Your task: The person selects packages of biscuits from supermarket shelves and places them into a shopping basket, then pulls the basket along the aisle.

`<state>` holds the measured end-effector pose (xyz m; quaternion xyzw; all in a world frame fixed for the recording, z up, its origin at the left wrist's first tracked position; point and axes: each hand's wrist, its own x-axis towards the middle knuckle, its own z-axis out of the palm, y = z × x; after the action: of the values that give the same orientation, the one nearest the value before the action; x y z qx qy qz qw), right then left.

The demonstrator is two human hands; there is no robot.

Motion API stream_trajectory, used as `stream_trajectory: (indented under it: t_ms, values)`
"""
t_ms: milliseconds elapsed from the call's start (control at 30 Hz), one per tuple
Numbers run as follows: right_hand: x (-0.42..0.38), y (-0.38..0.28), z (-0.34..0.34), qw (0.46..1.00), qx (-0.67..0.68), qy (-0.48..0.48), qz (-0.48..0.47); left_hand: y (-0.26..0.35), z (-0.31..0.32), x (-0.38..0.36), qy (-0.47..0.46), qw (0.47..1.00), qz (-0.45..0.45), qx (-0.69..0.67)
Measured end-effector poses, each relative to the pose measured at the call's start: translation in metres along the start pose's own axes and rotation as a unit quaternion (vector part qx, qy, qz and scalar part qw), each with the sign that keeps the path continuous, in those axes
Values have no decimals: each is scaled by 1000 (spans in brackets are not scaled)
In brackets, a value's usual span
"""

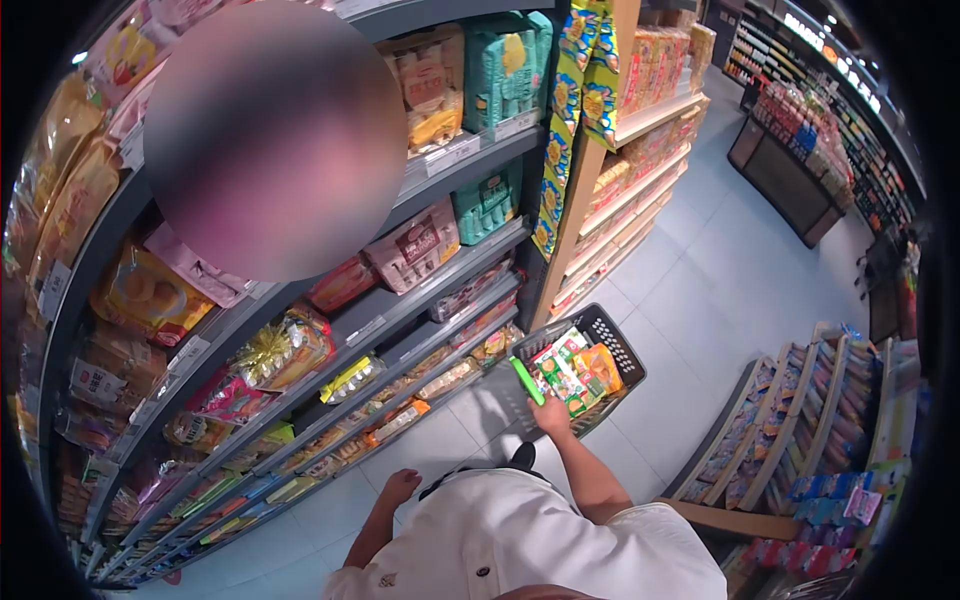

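My right hand (550,415) is closed around the green handle (527,380) of a dark grey shopping basket (622,347) with holes in its walls. Inside it lie white, green and red packs (562,372) and an orange bag (600,370). My left hand (402,485) hangs low by my side, apart from the shelves, its fingers loosely bent and nothing visible in them. The snack shelves (400,335) stand nearest to it, holding bagged and boxed food.
Strips of yellow-green packets (566,130) hang at the shelf end. Beyond is a wooden end rack (590,225) with packaged goods. A slanted display (770,420) stands right, and a dark display bin (785,175) farther off. Pale floor tiles (690,270) run between them. A round blur covers the upper left.
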<state>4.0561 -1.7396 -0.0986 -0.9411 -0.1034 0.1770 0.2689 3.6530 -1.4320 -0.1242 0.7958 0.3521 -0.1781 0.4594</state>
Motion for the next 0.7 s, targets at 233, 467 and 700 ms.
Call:
stream_trajectory:
  t_ms: [233, 467, 700]
  values:
    - [-28, -26, 24, 1000, -21, 9, 4, -77, -23, -76, 32, 992, -78, -97]
    - [-41, -46, 30, 999, 15, -21, -37, -144, -19, -94, 125, 960, -121, -222]
    - [15, 25, 86, 971, 160, -176, 15, -115, 13, -115, 256, 914, -137, -283]
